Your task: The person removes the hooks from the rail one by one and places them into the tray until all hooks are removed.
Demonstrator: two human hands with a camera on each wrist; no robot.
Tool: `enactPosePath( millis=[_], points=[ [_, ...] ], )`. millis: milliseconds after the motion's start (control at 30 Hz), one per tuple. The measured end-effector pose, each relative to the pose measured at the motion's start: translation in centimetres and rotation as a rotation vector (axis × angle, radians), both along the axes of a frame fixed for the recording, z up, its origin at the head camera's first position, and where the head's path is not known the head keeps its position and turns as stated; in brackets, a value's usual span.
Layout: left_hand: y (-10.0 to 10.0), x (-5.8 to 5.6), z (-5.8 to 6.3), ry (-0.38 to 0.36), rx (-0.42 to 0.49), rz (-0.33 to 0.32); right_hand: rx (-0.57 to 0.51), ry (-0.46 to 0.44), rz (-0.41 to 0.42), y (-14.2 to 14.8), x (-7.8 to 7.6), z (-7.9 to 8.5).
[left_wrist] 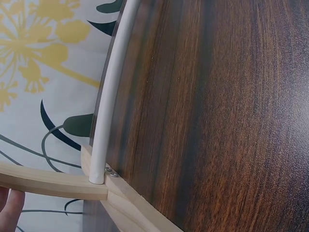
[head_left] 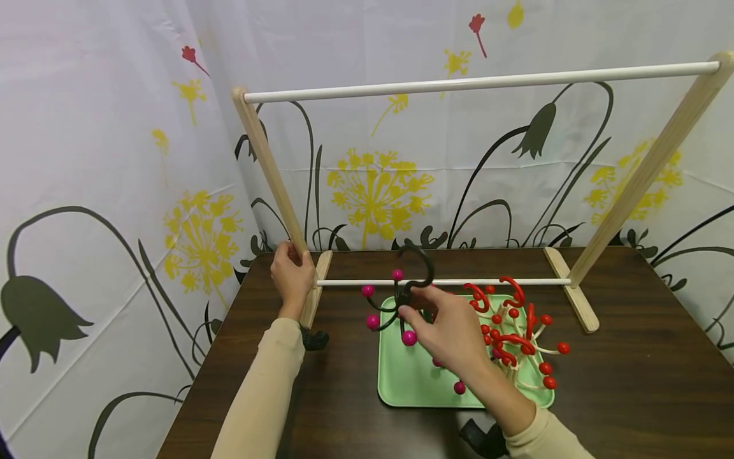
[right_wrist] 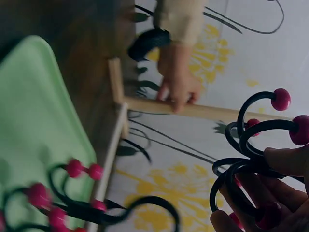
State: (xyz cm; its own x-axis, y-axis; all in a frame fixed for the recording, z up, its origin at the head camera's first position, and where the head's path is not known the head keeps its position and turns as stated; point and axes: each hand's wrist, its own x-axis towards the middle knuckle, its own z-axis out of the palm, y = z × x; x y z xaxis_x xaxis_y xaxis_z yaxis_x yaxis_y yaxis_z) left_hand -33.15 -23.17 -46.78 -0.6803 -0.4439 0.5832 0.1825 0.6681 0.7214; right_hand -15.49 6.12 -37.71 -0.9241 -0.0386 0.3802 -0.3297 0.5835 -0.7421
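Note:
My right hand (head_left: 455, 328) pinches a black multi-armed hook (head_left: 404, 298) whose curved arms end in pink balls. It is raised over the left part of a light green tray (head_left: 395, 386), with its large hook pointing up. In the right wrist view, my thumb and fingers close round the middle of the black hook (right_wrist: 258, 166). My left hand (head_left: 294, 277) grips the left wooden upright (head_left: 269, 169) of a rack, low down near its foot. Only the fingertips (left_wrist: 11, 209) of that hand show in the left wrist view.
Cream hooks with red balls and red curved tops (head_left: 518, 341) crowd the tray's right side. Another black hook with pink balls (right_wrist: 91, 212) is by the tray. A white upper rod (head_left: 482, 83) and lower rod (head_left: 367, 282) span the rack. Behind hangs a floral curtain (head_left: 115, 127).

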Motion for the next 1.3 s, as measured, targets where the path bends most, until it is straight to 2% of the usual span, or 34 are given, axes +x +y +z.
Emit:
enactPosePath(
  millis=[167,300,400,533,867,1300],
  points=[
    [-0.1,0.1,0.1,-0.010,0.007,-0.003,-0.012,-0.061,0.000,-0.6,1.5,-4.3],
    [-0.1,0.2,0.1,-0.022,0.016,-0.008,0.039,-0.064,-0.010,-0.8,2.3,-7.3],
    [0.0,0.2,0.1,-0.017,0.026,-0.010,0.087,-0.069,-0.020,-0.7,2.7,-9.2],
    [0.1,0.2,0.1,-0.016,0.031,-0.009,0.117,-0.095,-0.008,-0.7,3.0,-10.8],
    [0.1,0.3,0.2,-0.034,0.032,-0.009,0.224,-0.045,-0.058,-0.8,3.1,-12.6],
    [0.0,0.1,0.0,-0.041,0.030,-0.009,0.277,-0.094,-0.092,-0.7,3.2,-13.0]
  ],
)
